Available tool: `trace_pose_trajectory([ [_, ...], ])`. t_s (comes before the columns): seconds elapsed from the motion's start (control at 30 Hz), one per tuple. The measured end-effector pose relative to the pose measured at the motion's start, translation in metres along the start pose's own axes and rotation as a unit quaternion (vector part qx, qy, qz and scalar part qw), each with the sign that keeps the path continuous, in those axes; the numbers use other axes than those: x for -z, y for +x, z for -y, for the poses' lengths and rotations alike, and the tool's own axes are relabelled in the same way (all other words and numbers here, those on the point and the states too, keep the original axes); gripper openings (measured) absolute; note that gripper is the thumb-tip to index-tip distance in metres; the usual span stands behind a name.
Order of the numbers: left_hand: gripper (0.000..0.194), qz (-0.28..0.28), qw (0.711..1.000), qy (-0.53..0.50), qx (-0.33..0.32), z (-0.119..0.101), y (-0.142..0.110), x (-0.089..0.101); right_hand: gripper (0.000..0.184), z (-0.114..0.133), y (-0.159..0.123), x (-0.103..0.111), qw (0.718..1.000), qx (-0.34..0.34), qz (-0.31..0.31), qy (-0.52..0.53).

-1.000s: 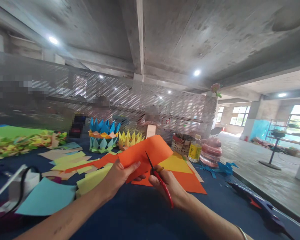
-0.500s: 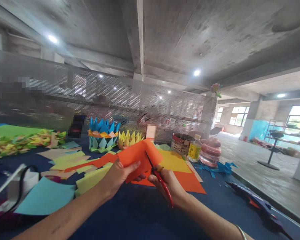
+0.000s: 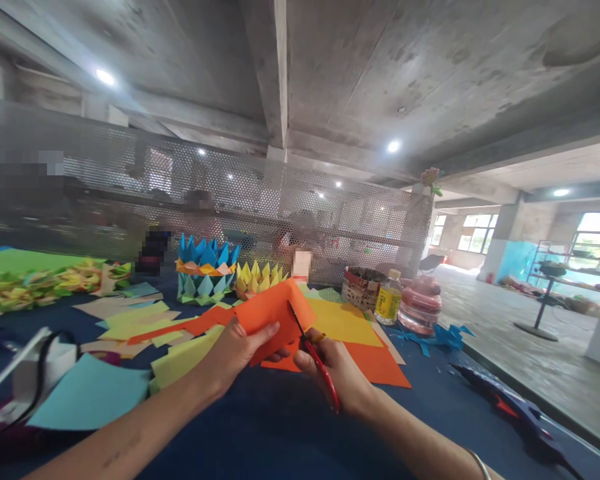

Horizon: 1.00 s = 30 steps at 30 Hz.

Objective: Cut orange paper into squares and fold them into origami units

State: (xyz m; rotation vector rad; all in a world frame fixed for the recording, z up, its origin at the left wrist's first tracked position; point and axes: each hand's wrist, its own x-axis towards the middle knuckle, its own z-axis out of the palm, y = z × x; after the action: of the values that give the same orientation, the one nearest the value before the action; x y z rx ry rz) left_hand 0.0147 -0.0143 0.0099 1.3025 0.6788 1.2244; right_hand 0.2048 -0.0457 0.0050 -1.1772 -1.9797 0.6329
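My left hand (image 3: 235,353) pinches an orange paper sheet (image 3: 273,313), thumb on top, holding it up above the blue table (image 3: 280,433). My right hand (image 3: 337,373) grips red-handled scissors (image 3: 316,360); their blades point up and left into the orange sheet's right edge. A long orange strip (image 3: 180,328) trails off to the left from the sheet. Under both hands lie another orange sheet (image 3: 380,368) and a yellow sheet (image 3: 345,323).
Blue and yellow folded paper crowns (image 3: 207,273) stand behind, before a perforated metal screen (image 3: 230,193) with people beyond it. A woven basket (image 3: 363,287), yellow bottle (image 3: 389,298) and pink jar (image 3: 420,305) sit right. Loose coloured sheets (image 3: 90,397) lie left; a glue gun (image 3: 520,413) lies right.
The orange sheet's far right part has dropped away, leaving a smaller raised piece. The scissors and my right hand have shifted slightly left along the cut.
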Motion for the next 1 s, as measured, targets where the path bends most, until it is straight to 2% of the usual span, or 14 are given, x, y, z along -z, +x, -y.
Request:
trace_pose_trajectory([
  [0.17,0.039,0.028,1.0,-0.004,-0.007,0.005,0.0,-0.001,0.047,0.005,-0.002,0.001,1.0,0.006,0.003,0.024],
  [0.37,0.042,0.044,0.999,-0.023,0.021,0.005,-0.004,-0.002,0.053,0.003,-0.001,0.0,0.999,0.038,-0.013,0.034],
  [0.7,0.044,0.047,0.997,-0.042,0.038,0.002,-0.005,-0.004,0.05,-0.014,0.003,-0.005,0.999,0.015,-0.043,0.01],
  [0.83,0.043,0.05,0.997,-0.048,0.043,0.0,-0.005,-0.003,0.047,-0.017,0.005,-0.005,0.999,0.019,-0.033,0.032],
  [1.0,0.043,0.055,0.996,-0.059,0.05,0.0,-0.005,-0.003,0.049,-0.004,0.001,-0.001,0.998,0.042,-0.008,0.049],
])
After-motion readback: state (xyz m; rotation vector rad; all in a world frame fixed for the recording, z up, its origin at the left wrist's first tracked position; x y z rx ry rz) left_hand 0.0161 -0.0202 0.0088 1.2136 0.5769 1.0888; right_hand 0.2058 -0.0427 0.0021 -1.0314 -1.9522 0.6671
